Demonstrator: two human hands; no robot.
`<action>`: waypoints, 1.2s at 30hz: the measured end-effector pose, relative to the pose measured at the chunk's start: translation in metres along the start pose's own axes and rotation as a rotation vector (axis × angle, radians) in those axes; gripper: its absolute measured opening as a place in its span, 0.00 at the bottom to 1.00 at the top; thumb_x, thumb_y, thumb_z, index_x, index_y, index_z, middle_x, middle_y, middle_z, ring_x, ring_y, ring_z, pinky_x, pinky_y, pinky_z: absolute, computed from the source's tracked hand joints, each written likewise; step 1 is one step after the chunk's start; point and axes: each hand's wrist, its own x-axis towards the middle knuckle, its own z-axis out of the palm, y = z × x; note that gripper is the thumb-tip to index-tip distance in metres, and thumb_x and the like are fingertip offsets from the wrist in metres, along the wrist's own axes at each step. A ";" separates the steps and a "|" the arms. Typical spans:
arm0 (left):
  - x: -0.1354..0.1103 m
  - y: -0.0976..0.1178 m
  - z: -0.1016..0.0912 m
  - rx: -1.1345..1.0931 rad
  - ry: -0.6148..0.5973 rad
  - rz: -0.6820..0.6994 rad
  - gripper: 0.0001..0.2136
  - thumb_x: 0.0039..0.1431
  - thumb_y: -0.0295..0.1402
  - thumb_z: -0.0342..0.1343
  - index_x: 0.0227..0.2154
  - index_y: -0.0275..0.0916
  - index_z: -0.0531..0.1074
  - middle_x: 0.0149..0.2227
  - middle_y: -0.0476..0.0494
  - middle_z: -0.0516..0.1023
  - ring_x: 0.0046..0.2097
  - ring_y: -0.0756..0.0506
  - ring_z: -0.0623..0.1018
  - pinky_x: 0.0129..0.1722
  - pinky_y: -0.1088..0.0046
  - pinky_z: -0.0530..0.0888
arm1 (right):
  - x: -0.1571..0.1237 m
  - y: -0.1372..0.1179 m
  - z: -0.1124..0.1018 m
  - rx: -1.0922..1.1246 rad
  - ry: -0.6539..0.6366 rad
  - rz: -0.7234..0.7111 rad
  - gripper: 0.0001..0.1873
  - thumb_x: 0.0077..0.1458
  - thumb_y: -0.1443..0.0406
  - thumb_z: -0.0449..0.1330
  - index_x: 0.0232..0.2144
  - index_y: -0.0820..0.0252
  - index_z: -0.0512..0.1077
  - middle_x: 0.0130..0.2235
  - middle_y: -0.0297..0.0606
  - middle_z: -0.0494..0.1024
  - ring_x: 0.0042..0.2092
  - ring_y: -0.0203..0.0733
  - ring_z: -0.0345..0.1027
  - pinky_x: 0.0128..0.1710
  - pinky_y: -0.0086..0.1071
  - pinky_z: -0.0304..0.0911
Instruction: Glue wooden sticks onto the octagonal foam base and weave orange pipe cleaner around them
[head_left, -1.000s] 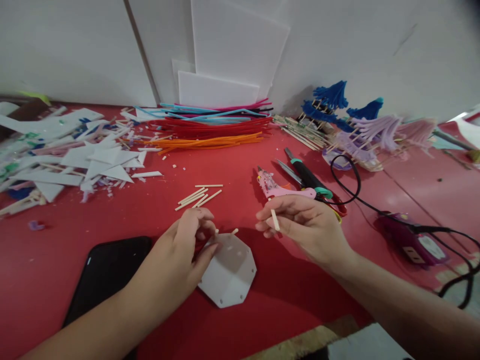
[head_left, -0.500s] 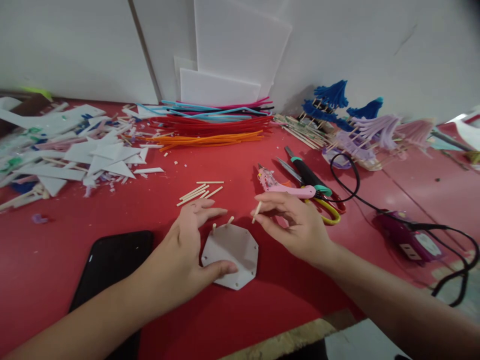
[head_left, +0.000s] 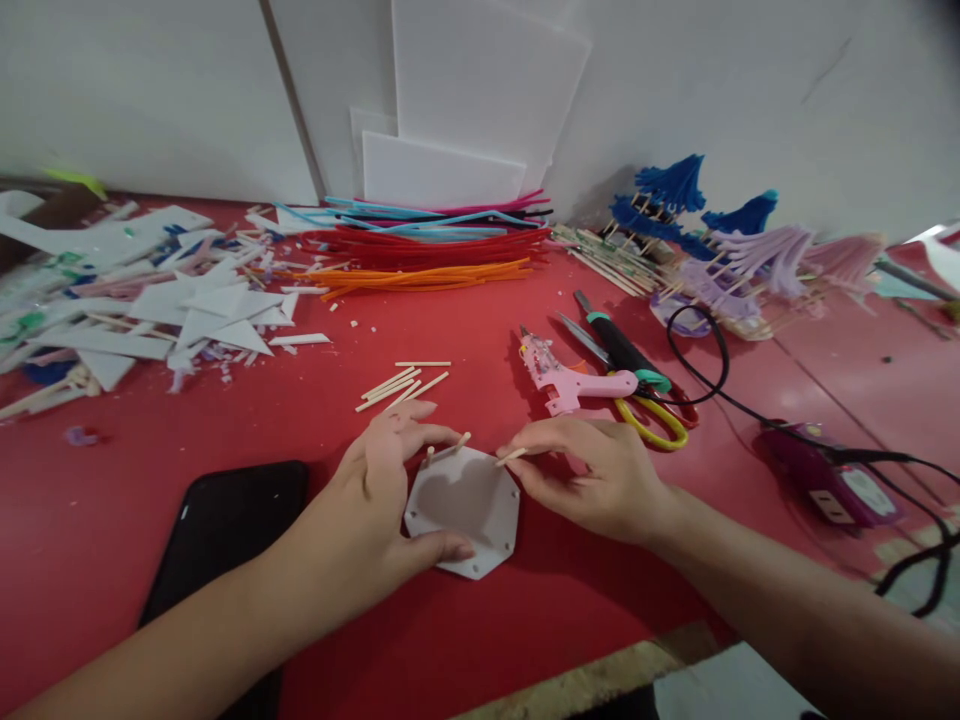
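Observation:
A white eight-sided board (head_left: 466, 505) with small holes along its rim lies on the red table. Two short wooden sticks stand in holes at its far edge, a left stick (head_left: 430, 456) and a right stick (head_left: 463, 441). My left hand (head_left: 371, 490) steadies the board, thumb pressed on top and fingers curved around the left and far side. Between thumb and index finger, my right hand (head_left: 592, 475) pinches another short wooden stick (head_left: 511, 457). This stick is tilted, with its tip over the board's far right edge near a hole.
Loose cut sticks (head_left: 401, 385) lie beyond my left hand. A pink glue gun (head_left: 574, 385), yellow-and-red-handled scissors (head_left: 652, 425) and a black phone (head_left: 217, 530) are close by. Pipe cleaners (head_left: 427, 245), white scraps (head_left: 202, 310) and small blue and purple models (head_left: 697, 230) line the back.
My right hand has brought its stick left and down to the board's edge, tipping it flatter. The left index finger has moved nearer the standing sticks. The view has shifted slightly.

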 end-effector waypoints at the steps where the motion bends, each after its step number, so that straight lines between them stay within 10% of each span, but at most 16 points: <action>1: 0.000 0.000 0.000 0.002 0.001 0.007 0.33 0.45 0.46 0.64 0.53 0.40 0.60 0.53 0.33 0.67 0.62 0.33 0.61 0.56 0.52 0.66 | 0.000 0.000 0.000 -0.003 -0.008 0.002 0.09 0.51 0.73 0.59 0.35 0.56 0.69 0.33 0.32 0.80 0.33 0.33 0.75 0.33 0.24 0.68; 36: 0.001 0.000 0.000 -0.038 -0.005 0.005 0.34 0.46 0.44 0.64 0.54 0.42 0.58 0.55 0.33 0.66 0.62 0.32 0.62 0.56 0.48 0.66 | 0.001 0.000 0.004 -0.035 -0.060 -0.013 0.07 0.54 0.70 0.58 0.36 0.55 0.66 0.33 0.34 0.80 0.34 0.36 0.75 0.34 0.28 0.69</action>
